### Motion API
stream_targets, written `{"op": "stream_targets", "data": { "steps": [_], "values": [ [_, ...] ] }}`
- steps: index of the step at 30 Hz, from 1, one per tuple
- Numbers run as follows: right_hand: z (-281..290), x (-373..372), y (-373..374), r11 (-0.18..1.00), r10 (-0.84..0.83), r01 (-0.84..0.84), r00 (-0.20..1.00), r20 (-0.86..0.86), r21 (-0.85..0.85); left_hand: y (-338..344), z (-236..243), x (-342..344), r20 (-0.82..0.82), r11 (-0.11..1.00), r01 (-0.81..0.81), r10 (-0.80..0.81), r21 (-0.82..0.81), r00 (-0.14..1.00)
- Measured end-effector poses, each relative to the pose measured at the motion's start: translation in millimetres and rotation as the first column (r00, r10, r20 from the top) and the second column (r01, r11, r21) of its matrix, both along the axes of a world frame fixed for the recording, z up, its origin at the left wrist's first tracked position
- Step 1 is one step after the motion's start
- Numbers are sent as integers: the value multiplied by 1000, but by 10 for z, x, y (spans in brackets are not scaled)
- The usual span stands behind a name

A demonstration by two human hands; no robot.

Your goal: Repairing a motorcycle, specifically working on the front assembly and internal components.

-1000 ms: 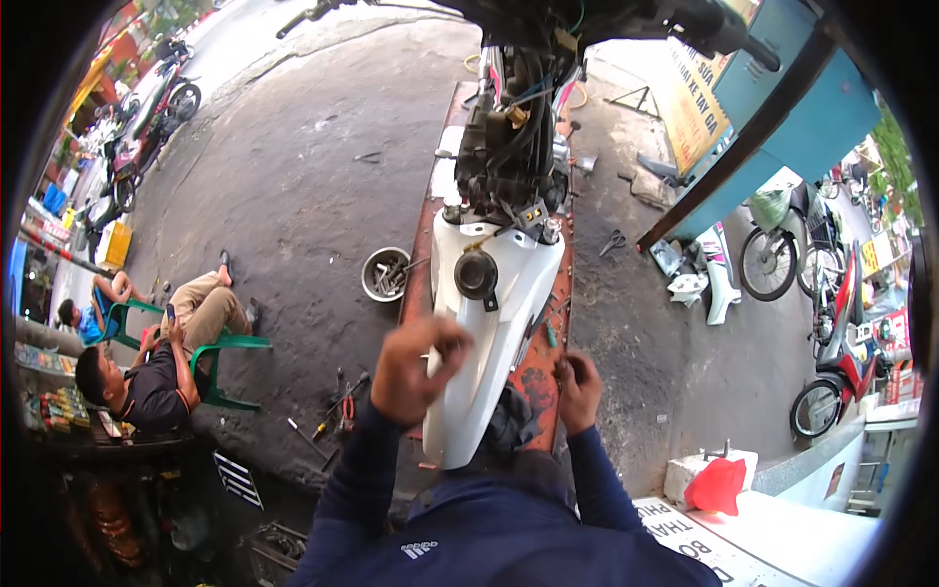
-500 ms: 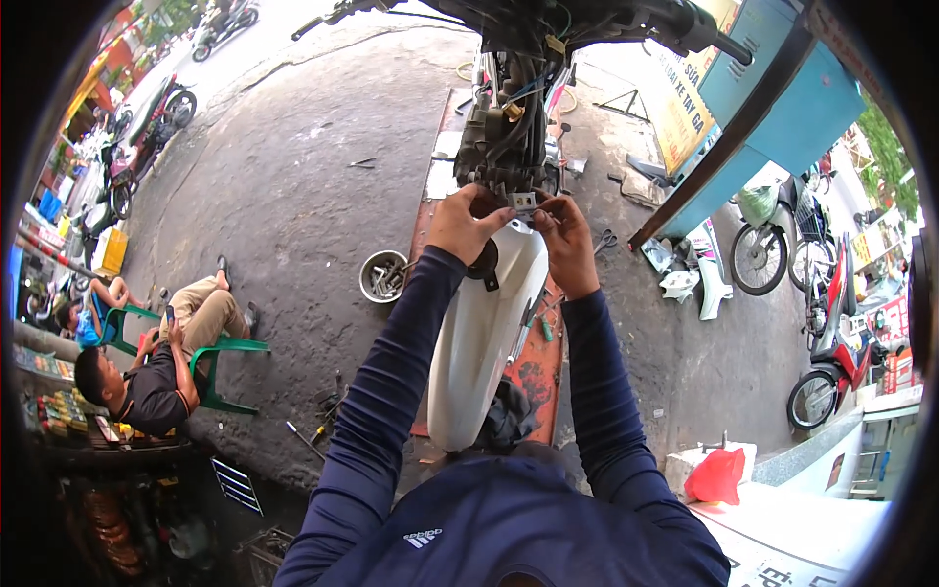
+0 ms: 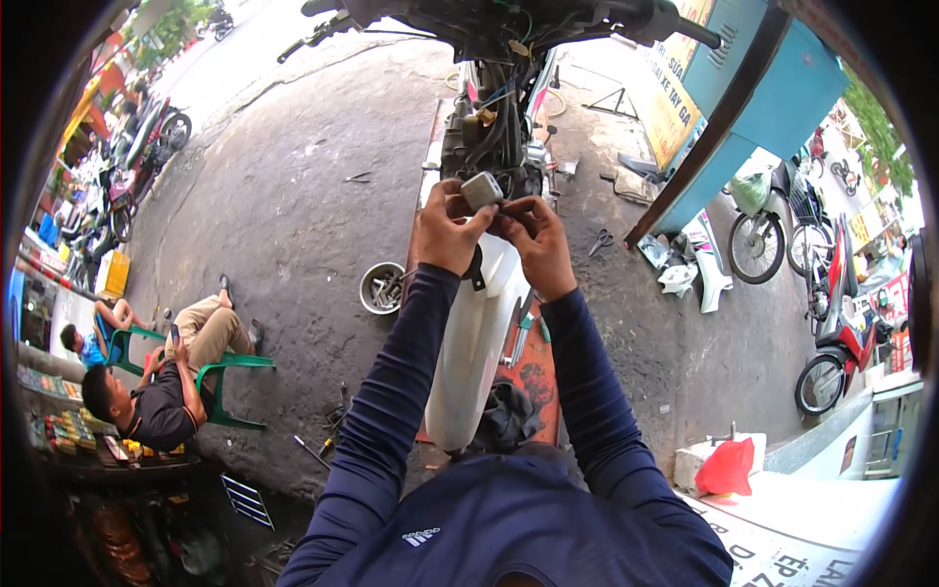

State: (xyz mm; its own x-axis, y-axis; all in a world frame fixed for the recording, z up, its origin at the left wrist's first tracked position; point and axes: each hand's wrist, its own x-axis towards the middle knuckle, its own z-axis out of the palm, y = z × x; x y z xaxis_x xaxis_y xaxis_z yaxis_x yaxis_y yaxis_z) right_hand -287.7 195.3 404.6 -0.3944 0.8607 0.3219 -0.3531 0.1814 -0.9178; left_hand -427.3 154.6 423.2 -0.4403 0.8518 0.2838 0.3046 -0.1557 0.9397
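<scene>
Your left hand (image 3: 449,229) pinches the grey block (image 3: 482,190) — likely light, stiff; grip its sides. Your right hand (image 3: 538,243) curls alongside — closure, hold unclear.

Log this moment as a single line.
left hand: fingers around small grey block | right hand: fingertips close beside it | beneath hands: long white part | left: metal bowl

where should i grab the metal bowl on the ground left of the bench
Likely the left rim of the bowl, coming from above and left: it stands upright, raised edge exposed, with loose metal parts inside and its right side facing the orange bench.
</scene>
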Motion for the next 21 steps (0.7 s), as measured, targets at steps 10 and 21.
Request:
{"op": "stream_targets", "data": {
  "steps": [10,21],
  "values": [
    [1,416,222,952,-199,123,945,-259,-281,301,295,309,-501,988,96,-21,124,865],
    [-237,130,-111,995,-69,88,950,305,-51,-140,-180,-2,-624,970,-183,245,163,742]
  ]
}}
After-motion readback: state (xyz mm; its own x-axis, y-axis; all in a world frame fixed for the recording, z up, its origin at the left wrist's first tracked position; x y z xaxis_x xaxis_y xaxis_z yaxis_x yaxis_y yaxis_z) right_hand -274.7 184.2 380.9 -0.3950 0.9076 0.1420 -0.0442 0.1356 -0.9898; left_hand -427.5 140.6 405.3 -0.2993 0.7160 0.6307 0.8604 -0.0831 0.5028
